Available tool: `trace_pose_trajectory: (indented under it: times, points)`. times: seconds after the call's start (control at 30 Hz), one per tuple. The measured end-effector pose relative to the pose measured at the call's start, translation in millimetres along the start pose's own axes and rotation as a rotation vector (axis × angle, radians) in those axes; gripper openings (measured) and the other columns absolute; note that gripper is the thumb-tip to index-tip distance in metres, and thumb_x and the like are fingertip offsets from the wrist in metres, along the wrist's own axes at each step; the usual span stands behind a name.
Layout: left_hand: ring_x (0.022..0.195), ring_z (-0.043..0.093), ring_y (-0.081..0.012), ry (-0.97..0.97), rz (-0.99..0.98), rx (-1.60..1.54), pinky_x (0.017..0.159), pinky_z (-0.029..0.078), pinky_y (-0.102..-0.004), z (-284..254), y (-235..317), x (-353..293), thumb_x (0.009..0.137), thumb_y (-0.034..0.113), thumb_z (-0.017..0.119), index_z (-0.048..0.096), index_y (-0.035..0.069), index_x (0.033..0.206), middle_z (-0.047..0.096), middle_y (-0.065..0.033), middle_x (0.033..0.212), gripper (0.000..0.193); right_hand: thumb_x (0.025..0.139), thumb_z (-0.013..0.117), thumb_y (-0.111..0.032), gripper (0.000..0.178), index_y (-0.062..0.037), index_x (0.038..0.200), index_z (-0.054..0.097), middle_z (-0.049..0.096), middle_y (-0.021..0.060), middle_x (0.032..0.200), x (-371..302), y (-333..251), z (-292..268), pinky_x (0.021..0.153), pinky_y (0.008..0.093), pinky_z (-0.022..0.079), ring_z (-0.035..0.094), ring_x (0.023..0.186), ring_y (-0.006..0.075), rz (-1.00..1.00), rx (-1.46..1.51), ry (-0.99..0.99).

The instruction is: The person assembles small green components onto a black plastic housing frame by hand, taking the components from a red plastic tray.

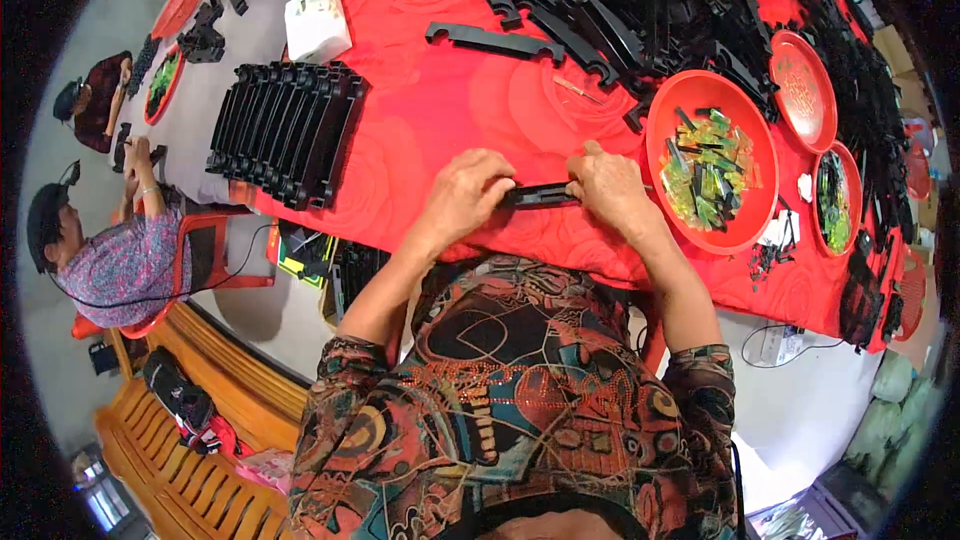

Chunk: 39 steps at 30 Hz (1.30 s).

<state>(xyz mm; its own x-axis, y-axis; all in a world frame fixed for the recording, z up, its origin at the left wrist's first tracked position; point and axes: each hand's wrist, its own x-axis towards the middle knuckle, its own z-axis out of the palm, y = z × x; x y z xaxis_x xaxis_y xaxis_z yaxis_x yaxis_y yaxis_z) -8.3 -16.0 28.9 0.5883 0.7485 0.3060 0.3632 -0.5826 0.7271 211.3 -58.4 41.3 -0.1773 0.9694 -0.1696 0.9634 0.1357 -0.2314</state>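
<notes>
Both my hands are at the near edge of the red tablecloth, on a short black plastic bar [541, 196] with a slot along it. My left hand [468, 196] pinches its left end between thumb and fingers. Its right end lies under the curled fingers of my right hand [610, 187]. Whether a smaller piece is also in the right fingers is hidden. Just right of that hand stands a red plate [665, 105] of yellow-green translucent strips [708, 175] and small black pieces. To the left, a row of black plastic bars [285, 135] is stacked side by side.
A big heap of loose black bars [650, 20] covers the far right. Two more red plates [803, 90] are beyond the near one. A white paper packet [318, 22] lies at the far left. A person [120, 250] sits at the left with both hands over a grey table.
</notes>
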Motion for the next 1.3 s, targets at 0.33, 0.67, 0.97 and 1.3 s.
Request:
trace_pose_trajectory:
  times: [0.33,0.67,0.97,1.3]
  points:
    - [0.092,0.050,-0.0278,0.034,0.375,0.455,0.078,0.040,-0.0416,37.1,19.9,-5.2,0.065,0.014,0.067,0.062,0.003,0.088,0.054,-0.0106,0.101,0.026,0.068,0.065,-0.023,0.022,-0.0019,0.075,0.065,0.063,0.0199,0.077,1.2,0.7,5.2,0.064,0.0452,0.052,0.064,0.074,0.0359,0.033,0.043,-0.004]
    - [0.078,0.055,-0.0256,0.298,0.234,0.436,0.070,0.043,-0.0372,37.8,37.3,-17.6,0.072,0.012,0.065,0.060,0.001,0.091,0.056,-0.0099,0.084,0.022,0.077,0.057,-0.026,0.026,-0.0015,0.069,0.059,0.056,0.0202,0.073,-35.6,-23.7,22.4,0.056,0.0498,0.045,0.058,0.064,0.0399,0.122,0.325,0.279]
    - [0.070,0.061,-0.0332,0.152,-0.444,-0.193,0.061,0.047,-0.0401,46.2,19.4,-6.2,0.080,0.016,0.060,0.051,-0.001,0.096,0.059,-0.0190,0.074,0.024,0.077,0.058,-0.023,0.024,0.0004,0.070,0.054,0.055,0.0208,0.070,-29.5,-68.5,43.7,0.054,0.0501,0.042,0.057,0.064,0.0403,0.260,0.521,0.393]
    - [0.082,0.057,-0.0393,-0.192,0.019,0.032,0.072,0.045,-0.0471,25.8,-11.4,33.8,0.077,0.006,0.053,0.053,0.003,0.097,0.057,-0.0209,0.085,0.020,0.085,0.049,-0.007,0.014,0.0006,0.084,0.060,0.050,0.0005,0.071,-53.0,-37.1,38.3,0.048,0.0238,0.036,0.043,0.054,0.0084,0.284,1.290,0.644]
